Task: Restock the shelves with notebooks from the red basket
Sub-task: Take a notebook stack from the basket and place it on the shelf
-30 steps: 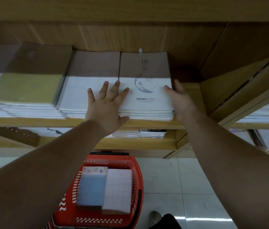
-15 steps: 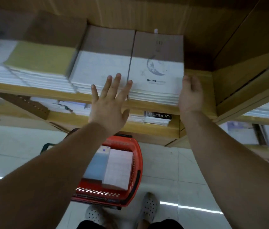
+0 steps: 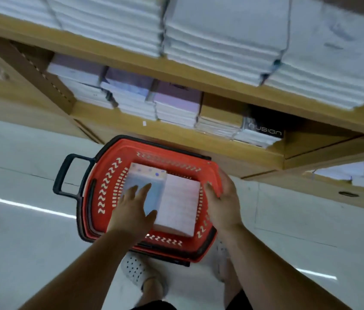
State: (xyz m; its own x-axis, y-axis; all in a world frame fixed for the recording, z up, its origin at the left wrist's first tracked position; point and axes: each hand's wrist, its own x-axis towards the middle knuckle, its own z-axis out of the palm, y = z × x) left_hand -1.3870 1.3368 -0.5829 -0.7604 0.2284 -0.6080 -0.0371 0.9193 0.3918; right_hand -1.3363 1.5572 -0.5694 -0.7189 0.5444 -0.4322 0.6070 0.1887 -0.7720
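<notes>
The red basket (image 3: pixel 106 182) stands on the floor below the shelves. It holds two stacks of notebooks: a blue-covered one (image 3: pixel 152 182) on the left and a pale pink gridded one (image 3: pixel 178 202) on the right. My left hand (image 3: pixel 134 211) hovers over the blue stack with spread fingers and holds nothing. My right hand (image 3: pixel 223 204) is at the basket's right rim beside the pink stack, thumb toward the stack. Its fingers are hidden, so its grip is unclear.
White notebook stacks (image 3: pixel 221 41) fill the upper wooden shelf (image 3: pixel 176 72). The lower shelf holds purple-covered stacks (image 3: pixel 176 106) and a black "nusign" notebook (image 3: pixel 266 128). The basket's black handle (image 3: pixel 64 175) sticks out left. My feet in white shoes (image 3: pixel 136 269) stand behind the basket.
Both hands left the notebook stack on the upper shelf and came down to the basket. My view tilted downward from the shelf to the floor.
</notes>
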